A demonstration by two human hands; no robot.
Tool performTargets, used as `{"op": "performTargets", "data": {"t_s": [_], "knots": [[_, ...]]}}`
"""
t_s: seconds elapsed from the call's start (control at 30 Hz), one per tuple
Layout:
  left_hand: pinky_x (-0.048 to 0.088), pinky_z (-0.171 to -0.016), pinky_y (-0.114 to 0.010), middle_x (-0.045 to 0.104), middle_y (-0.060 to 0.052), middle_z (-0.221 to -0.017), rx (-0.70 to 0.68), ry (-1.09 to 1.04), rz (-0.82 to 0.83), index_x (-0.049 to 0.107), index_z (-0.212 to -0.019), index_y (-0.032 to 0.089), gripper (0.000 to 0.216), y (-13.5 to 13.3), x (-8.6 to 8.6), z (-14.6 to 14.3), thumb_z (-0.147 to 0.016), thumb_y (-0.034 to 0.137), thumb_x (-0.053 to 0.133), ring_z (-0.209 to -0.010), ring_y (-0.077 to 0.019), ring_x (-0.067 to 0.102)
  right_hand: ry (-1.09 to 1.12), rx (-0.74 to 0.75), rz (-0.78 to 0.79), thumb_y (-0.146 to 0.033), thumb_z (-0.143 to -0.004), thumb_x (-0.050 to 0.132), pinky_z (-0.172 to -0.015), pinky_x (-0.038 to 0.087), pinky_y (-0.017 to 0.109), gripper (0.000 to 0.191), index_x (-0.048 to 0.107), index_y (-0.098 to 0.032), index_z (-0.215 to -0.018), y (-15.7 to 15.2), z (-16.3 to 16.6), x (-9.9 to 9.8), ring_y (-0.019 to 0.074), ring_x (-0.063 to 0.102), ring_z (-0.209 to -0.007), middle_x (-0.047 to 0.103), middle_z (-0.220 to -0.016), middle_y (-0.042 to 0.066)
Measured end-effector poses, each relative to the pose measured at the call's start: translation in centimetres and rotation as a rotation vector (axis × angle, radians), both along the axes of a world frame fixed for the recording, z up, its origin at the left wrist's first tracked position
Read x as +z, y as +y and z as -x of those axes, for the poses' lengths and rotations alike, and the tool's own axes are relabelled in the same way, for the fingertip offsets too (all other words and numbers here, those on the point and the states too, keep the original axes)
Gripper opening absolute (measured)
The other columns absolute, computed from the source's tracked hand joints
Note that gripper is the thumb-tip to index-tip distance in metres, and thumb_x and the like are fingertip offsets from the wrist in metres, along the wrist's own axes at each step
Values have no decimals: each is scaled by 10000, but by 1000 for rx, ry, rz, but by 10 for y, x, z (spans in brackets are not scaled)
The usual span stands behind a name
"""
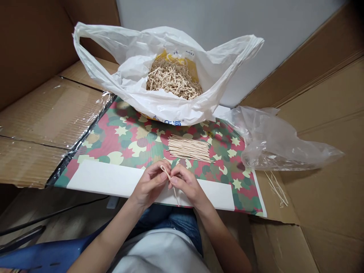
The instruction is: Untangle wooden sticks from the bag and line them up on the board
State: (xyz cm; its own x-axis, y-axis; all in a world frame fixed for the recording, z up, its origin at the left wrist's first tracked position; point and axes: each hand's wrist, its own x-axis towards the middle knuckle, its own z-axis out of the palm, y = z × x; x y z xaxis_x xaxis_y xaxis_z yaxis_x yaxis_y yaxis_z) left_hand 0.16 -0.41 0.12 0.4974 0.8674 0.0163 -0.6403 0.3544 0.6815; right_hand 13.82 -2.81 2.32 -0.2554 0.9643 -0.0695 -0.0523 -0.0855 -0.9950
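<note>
My left hand (150,182) and my right hand (186,183) meet at the near edge of a flower-patterned board (125,140). Both pinch one thin pale strip (167,175), bent into a small loop at its top end between the fingertips. Just beyond my hands lies a neat bundle of straight pale strips (190,148) on the board. Farther back stands a white plastic bag (167,72), open, filled with many knotted pale strips (174,79).
A crumpled clear plastic bag (281,144) lies at the right, with a few loose strips (277,187) beside it on cardboard. Cardboard boxes (42,113) surround the board left and right. A black cable (57,214) runs at lower left.
</note>
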Motion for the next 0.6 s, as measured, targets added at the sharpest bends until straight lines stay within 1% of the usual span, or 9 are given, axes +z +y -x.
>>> {"op": "performTargets", "data": {"t_s": [0.13,0.23,0.37,0.43,0.5,0.6], "knots": [[401,-680,-238,414,-19,-832,60,9,74,561,-717,149,120,3,2,5,-710,237,641,-741,-116,435,-110,28,-63,-336,-813,506,-630,410,253,165,548,-187,-753,-5,-10,-4,122,510,-655,527,-697,1],[383,-673,-222,415,-21,-833,85,9,79,563,-714,149,120,5,2,6,-700,231,650,-733,-110,417,-189,68,-93,-335,-809,515,-649,402,263,177,549,-188,-718,-11,-15,-8,130,498,-670,533,-690,5],[366,-650,-215,412,-16,-807,90,19,43,562,-721,155,94,5,1,5,-716,221,629,-707,-104,410,-139,71,-23,-322,-793,535,-644,400,261,153,530,-191,-714,-19,-13,-10,124,496,-648,533,-685,-5],[357,-640,-211,414,-14,-782,87,39,16,563,-722,155,80,6,2,5,-729,216,615,-695,-101,405,-78,20,11,-301,-789,539,-617,396,250,134,526,-190,-713,-21,-11,-10,119,496,-633,534,-680,-8],[353,-637,-214,421,-15,-752,57,77,-10,568,-718,153,81,6,3,7,-734,220,608,-691,-106,406,-31,-57,25,-289,-783,541,-598,391,244,130,519,-190,-702,-22,-9,-9,115,495,-612,536,-661,-12],[340,-618,-221,442,-18,-708,-54,145,-58,577,-711,143,109,8,5,10,-726,243,618,-675,-114,414,1,-179,37,-301,-768,546,-587,387,244,151,503,-189,-677,-21,-7,-7,116,504,-594,532,-629,-17]]}}
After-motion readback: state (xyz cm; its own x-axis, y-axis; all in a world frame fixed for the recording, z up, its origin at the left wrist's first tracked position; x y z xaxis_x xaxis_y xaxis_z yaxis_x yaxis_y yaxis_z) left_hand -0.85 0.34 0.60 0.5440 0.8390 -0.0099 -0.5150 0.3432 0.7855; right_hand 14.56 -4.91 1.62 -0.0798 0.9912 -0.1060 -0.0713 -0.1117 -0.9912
